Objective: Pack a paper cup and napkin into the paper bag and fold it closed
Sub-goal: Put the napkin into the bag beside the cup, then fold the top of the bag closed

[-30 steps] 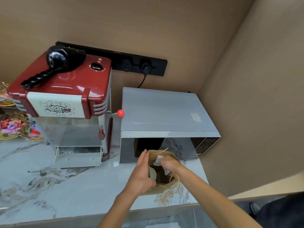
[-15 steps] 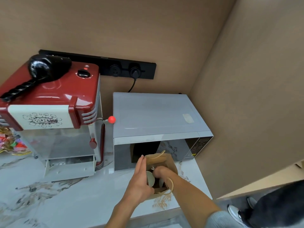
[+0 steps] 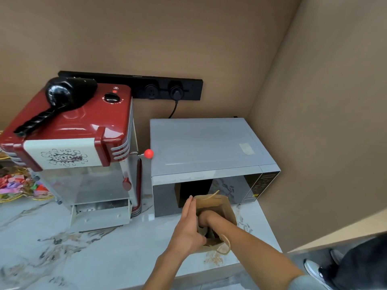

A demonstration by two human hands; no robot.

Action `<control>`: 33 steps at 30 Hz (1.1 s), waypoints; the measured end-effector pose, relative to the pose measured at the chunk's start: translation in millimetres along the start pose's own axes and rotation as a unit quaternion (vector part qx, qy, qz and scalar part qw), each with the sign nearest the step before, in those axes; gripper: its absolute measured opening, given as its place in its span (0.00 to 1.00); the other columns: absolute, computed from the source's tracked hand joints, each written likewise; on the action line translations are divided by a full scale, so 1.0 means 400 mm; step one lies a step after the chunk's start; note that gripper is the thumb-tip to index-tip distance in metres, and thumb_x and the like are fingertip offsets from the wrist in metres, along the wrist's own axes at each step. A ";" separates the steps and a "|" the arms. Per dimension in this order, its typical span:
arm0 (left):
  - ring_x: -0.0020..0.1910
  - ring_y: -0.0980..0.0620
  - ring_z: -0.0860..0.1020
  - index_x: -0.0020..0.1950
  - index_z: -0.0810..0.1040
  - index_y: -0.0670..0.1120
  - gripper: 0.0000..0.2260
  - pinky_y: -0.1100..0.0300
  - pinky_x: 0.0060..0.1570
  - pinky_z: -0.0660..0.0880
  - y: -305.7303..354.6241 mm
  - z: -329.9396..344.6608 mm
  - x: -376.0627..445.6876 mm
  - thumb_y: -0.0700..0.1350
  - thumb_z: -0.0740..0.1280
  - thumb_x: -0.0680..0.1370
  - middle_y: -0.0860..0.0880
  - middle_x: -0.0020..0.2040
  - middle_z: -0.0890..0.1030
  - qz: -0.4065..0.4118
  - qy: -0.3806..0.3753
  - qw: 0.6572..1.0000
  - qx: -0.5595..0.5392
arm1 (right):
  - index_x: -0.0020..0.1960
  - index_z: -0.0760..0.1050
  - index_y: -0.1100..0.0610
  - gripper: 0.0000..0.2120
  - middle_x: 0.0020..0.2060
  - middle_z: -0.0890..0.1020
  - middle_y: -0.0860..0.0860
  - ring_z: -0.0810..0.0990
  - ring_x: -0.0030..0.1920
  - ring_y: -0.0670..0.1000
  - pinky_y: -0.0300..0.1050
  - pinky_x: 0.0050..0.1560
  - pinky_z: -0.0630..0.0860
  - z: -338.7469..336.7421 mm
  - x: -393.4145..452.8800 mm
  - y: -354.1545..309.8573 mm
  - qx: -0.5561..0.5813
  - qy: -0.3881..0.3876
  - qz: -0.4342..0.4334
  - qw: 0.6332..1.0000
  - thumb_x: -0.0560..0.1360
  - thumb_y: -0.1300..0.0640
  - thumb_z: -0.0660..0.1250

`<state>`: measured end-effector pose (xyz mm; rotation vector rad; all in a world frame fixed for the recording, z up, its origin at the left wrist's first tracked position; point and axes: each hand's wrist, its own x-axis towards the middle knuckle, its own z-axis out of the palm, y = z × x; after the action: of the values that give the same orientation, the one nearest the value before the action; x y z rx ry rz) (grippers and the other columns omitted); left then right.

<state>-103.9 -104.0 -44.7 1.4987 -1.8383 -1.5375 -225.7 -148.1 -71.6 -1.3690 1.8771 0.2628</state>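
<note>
1. Head view: glossy marble counter (image 3: pixel 88 254), boxy grey microwave (image 3: pixel 205 147).
2. Stiff brown paper bag (image 3: pixel 225 208) stands before it.
3. Left hand (image 3: pixel 187 231), flat, braces the bag's left wall.
4. Right hand (image 3: pixel 206 218) reaches inside; its grip is hidden.

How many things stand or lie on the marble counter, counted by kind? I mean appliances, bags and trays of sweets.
Appliances: 2, the red popcorn machine and the grey microwave
Paper bags: 1, the brown paper bag
Trays of sweets: 1 for certain, the gold tray at the left edge
Total: 4
</note>
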 end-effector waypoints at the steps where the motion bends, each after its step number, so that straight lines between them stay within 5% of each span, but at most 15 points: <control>1: 0.75 0.52 0.65 0.81 0.42 0.52 0.49 0.61 0.56 0.77 0.002 -0.001 0.002 0.28 0.66 0.70 0.63 0.80 0.38 0.004 -0.001 1.000 0.003 | 0.68 0.73 0.63 0.18 0.66 0.77 0.62 0.75 0.67 0.61 0.52 0.64 0.72 -0.013 -0.012 -0.013 -0.012 -0.002 -0.004 1.000 0.79 0.60 0.62; 4: 0.78 0.52 0.60 0.81 0.44 0.50 0.47 0.58 0.64 0.76 0.002 -0.009 0.012 0.28 0.67 0.71 0.61 0.80 0.39 0.018 -0.002 1.000 0.014 | 0.62 0.76 0.61 0.15 0.56 0.81 0.60 0.80 0.58 0.59 0.50 0.57 0.76 -0.064 -0.057 -0.044 -0.087 -0.007 -0.035 0.996 0.80 0.57 0.59; 6: 0.75 0.43 0.67 0.81 0.49 0.50 0.44 0.54 0.65 0.75 0.002 -0.019 0.015 0.32 0.69 0.73 0.60 0.81 0.42 0.040 0.003 0.999 0.020 | 0.59 0.77 0.61 0.15 0.48 0.82 0.58 0.83 0.50 0.57 0.47 0.48 0.79 -0.115 -0.093 -0.028 -0.052 0.011 -0.050 0.997 0.78 0.59 0.57; 8: 0.68 0.38 0.73 0.80 0.54 0.54 0.38 0.52 0.62 0.75 0.002 -0.034 0.014 0.39 0.70 0.75 0.62 0.81 0.44 0.064 0.014 0.997 0.031 | 0.57 0.79 0.61 0.14 0.48 0.85 0.57 0.85 0.45 0.53 0.43 0.47 0.82 -0.179 -0.138 0.019 0.074 0.036 -0.074 0.994 0.77 0.64 0.58; 11: 0.47 0.49 0.82 0.77 0.59 0.62 0.33 0.54 0.51 0.81 -0.008 -0.070 0.007 0.48 0.70 0.77 0.66 0.77 0.49 0.104 0.011 0.994 0.017 | 0.54 0.79 0.61 0.17 0.45 0.86 0.56 0.86 0.43 0.52 0.44 0.49 0.83 -0.263 -0.206 0.135 0.262 0.107 -0.121 0.951 0.76 0.74 0.57; 13: 0.37 0.48 0.79 0.74 0.60 0.68 0.33 0.56 0.46 0.81 -0.024 -0.103 0.000 0.52 0.73 0.74 0.64 0.74 0.58 0.122 0.009 0.992 -0.017 | 0.53 0.80 0.59 0.19 0.43 0.87 0.54 0.86 0.44 0.54 0.47 0.51 0.82 -0.283 -0.219 0.227 0.273 0.160 -0.139 0.938 0.74 0.76 0.57; 15: 0.35 0.53 0.77 0.72 0.60 0.71 0.38 0.59 0.49 0.78 -0.058 -0.133 0.000 0.58 0.77 0.68 0.58 0.55 0.74 0.103 0.014 0.994 -0.028 | 0.58 0.79 0.56 0.23 0.48 0.86 0.49 0.85 0.49 0.49 0.41 0.53 0.80 -0.261 -0.202 0.305 0.188 0.161 -0.126 0.961 0.72 0.76 0.58; 16: 0.34 0.56 0.75 0.70 0.59 0.71 0.41 0.60 0.48 0.77 -0.078 -0.142 0.003 0.60 0.79 0.65 0.56 0.44 0.75 0.081 0.011 0.996 -0.027 | 0.61 0.78 0.55 0.25 0.52 0.84 0.47 0.82 0.53 0.46 0.37 0.53 0.78 -0.234 -0.186 0.335 0.144 0.133 -0.115 0.974 0.72 0.76 0.60; 19: 0.35 0.55 0.72 0.65 0.57 0.63 0.43 0.59 0.41 0.75 -0.130 -0.136 0.025 0.55 0.82 0.61 0.56 0.43 0.69 0.010 -0.057 0.998 0.009 | 0.69 0.71 0.54 0.30 0.63 0.76 0.46 0.74 0.63 0.46 0.36 0.54 0.77 -0.135 -0.120 0.379 0.074 0.032 -0.096 0.992 0.71 0.73 0.67; 23: 0.36 0.55 0.69 0.55 0.56 0.58 0.36 0.65 0.35 0.72 -0.163 -0.078 0.074 0.47 0.81 0.64 0.49 0.42 0.67 -0.039 -0.138 0.984 0.101 | 0.72 0.66 0.54 0.34 0.68 0.74 0.53 0.74 0.67 0.54 0.48 0.63 0.76 -0.051 -0.044 0.346 0.033 -0.031 -0.072 0.996 0.69 0.64 0.76; 28: 0.40 0.52 0.66 0.48 0.58 0.55 0.29 0.59 0.37 0.70 -0.163 -0.035 0.123 0.40 0.77 0.65 0.47 0.52 0.66 -0.005 -0.119 0.987 0.104 | 0.66 0.74 0.54 0.28 0.60 0.79 0.52 0.79 0.59 0.52 0.46 0.58 0.78 -0.009 0.004 0.289 0.033 -0.042 -0.078 0.996 0.67 0.57 0.77; 33: 0.38 0.52 0.71 0.50 0.61 0.53 0.22 0.60 0.36 0.73 -0.172 -0.027 0.131 0.40 0.73 0.70 0.48 0.48 0.72 -0.011 -0.103 0.991 0.085 | 0.52 0.77 0.52 0.14 0.52 0.82 0.52 0.82 0.52 0.52 0.49 0.54 0.82 0.008 0.013 0.283 0.103 -0.008 -0.097 0.990 0.67 0.55 0.73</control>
<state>-82.1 -145.0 -118.5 1.4837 -2.1240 -1.6351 -324.1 -105.0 -107.5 -1.3902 1.6911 -0.0190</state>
